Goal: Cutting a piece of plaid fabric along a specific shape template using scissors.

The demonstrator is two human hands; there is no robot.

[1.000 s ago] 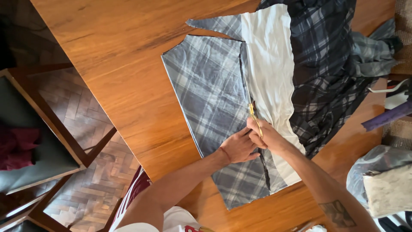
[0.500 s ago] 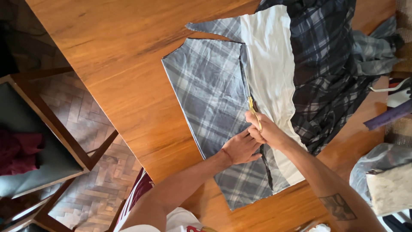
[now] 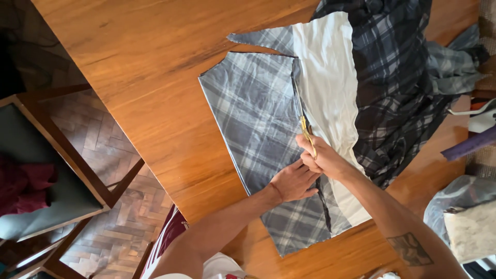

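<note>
Scissors (image 3: pixel 307 135) clamped in right hand (image 3: pixel 323 157) fingers; left hand (image 3: pixel 292 182) fingers spread flat on plaid fabric (image 3: pixel 253 119).

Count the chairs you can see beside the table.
1 chair: wooden frame with a grey-green seat, at the left edge on the parquet floor, a dark red cloth lying on it. Others may sit outside the frame.

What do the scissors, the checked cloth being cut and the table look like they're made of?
Scissors: probably metal, with a shiny golden finish.
Checked cloth: thin woven fabric, maybe cotton; matte, creased, lying flat.
Table: wood or wood veneer, warm orange-brown, with visible grain and a soft varnished sheen.
</note>
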